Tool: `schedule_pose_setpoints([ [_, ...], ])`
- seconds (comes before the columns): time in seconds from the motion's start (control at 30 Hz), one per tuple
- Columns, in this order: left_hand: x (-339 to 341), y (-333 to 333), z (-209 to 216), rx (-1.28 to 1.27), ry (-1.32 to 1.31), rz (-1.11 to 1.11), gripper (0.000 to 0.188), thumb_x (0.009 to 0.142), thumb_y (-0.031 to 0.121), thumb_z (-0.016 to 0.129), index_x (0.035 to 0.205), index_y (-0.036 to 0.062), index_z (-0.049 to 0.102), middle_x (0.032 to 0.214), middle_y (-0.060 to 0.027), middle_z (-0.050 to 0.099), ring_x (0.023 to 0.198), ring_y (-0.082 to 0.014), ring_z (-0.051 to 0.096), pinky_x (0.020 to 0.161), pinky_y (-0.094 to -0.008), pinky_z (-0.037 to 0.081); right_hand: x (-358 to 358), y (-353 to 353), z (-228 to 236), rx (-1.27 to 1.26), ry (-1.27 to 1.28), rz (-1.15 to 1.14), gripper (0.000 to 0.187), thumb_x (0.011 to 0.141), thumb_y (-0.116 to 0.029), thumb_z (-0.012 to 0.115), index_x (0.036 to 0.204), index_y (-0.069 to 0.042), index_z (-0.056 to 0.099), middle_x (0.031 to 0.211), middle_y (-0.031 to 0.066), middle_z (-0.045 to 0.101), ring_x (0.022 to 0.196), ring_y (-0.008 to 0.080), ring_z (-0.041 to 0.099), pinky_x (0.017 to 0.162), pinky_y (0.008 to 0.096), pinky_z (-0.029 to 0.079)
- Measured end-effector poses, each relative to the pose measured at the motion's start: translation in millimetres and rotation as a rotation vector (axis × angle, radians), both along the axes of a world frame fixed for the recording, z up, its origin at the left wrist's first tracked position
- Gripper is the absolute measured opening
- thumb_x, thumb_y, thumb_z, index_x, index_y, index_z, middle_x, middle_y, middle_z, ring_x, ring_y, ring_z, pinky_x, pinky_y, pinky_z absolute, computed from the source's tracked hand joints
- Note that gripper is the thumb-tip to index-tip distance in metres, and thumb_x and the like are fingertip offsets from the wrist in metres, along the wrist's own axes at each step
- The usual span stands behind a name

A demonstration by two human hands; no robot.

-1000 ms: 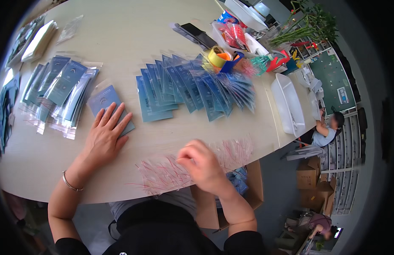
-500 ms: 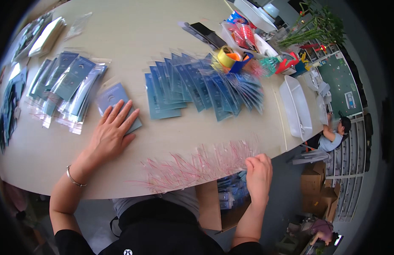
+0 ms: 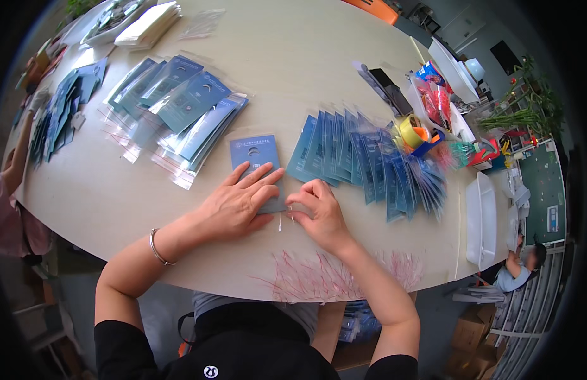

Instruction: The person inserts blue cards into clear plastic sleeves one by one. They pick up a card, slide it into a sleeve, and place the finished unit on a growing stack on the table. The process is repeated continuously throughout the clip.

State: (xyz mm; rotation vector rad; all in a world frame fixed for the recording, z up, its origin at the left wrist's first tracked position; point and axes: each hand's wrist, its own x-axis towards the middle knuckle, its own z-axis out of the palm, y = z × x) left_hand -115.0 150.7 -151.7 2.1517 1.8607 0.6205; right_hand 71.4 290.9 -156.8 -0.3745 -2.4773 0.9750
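A blue printed card in a clear bag (image 3: 254, 150) lies on the table in front of me. My left hand (image 3: 239, 201) rests on its lower part with fingers spread flat. At the bag's lower right corner my right hand (image 3: 315, 215) has thumb and forefinger pinched together. Something thin and pale shows at those fingertips, too small to name. Just below the bag a narrow whitish strip hangs out. Along the near table edge lies a tangled heap of thin clear strips with red edges (image 3: 312, 278), partly behind my right forearm.
Bagged blue cards (image 3: 192, 101) are stacked at left; a fanned row of them (image 3: 363, 152) lies at right. Beyond it are a yellow tape roll (image 3: 410, 132), a phone (image 3: 388, 87) and a white tray (image 3: 481, 218). A person's arm (image 3: 20, 136) is at far left.
My right hand has left the strip heap and come to the bag's lower corner. My left hand stays on the bag, which now looks straighter. The whole view has shifted.
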Motion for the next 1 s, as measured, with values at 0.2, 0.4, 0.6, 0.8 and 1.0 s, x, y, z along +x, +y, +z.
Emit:
schedule_pose_setpoints([
  [0.2, -3, -5, 2, 0.052, 0.018, -0.018, 0.037, 0.09, 0.033, 0.068, 0.116, 0.0097, 0.057, 0.152, -0.015, 0.041, 0.144, -0.0354, 0.033, 0.117, -0.0556, 0.023, 3, 0, -10, 0.184, 0.037, 0.018, 0.012, 0.073, -0.006, 0.078, 0.081, -0.008, 0.069, 0.085, 0.0036, 0.056, 0.085, 0.0245, 0.054, 0.077, 0.038, 0.044],
  [0.4, -26, -36, 9, -0.022, -0.089, -0.033, 0.037, 0.084, 0.038, 0.073, 0.106, 0.0098, 0.061, 0.145, -0.0141, 0.049, 0.14, -0.0341, 0.038, 0.116, -0.0553, 0.027, 3, -8, -8, 0.085, -0.064, -0.093, 0.009, 0.076, -0.01, 0.077, 0.081, -0.009, 0.07, 0.087, 0.0033, 0.056, 0.091, 0.0259, 0.051, 0.083, 0.0394, 0.042],
  [0.6, -20, -34, -1, 0.059, -0.181, 0.083, 0.018, 0.079, 0.016, 0.076, 0.087, 0.0076, 0.062, 0.139, -0.0131, 0.056, 0.131, -0.0323, 0.049, 0.113, -0.051, 0.033, 4, -9, -3, 0.015, -0.128, -0.142, 0.009, 0.078, -0.014, 0.077, 0.081, -0.009, 0.07, 0.089, 0.003, 0.056, 0.095, 0.0252, 0.05, 0.087, 0.0393, 0.039],
  [0.8, -18, -33, -8, 0.147, -0.136, 0.097, 0.018, 0.08, 0.013, 0.074, 0.089, 0.0069, 0.06, 0.128, -0.0128, 0.06, 0.123, -0.0318, 0.054, 0.108, -0.0485, 0.038, 6, -14, -4, 0.006, -0.152, -0.207, 0.01, 0.079, -0.017, 0.078, 0.081, -0.01, 0.071, 0.091, 0.0017, 0.056, 0.097, 0.0242, 0.049, 0.089, 0.0387, 0.037],
  [1.0, -15, -30, 1, 0.157, -0.145, 0.033, 0.023, 0.08, 0.012, 0.073, 0.096, 0.0075, 0.057, 0.12, -0.01, 0.061, 0.115, -0.0314, 0.055, 0.102, -0.0448, 0.04, 9, -11, -5, -0.05, -0.173, -0.197, 0.01, 0.08, -0.018, 0.077, 0.082, -0.01, 0.071, 0.091, 0.0015, 0.056, 0.097, 0.0238, 0.049, 0.09, 0.038, 0.036],
])
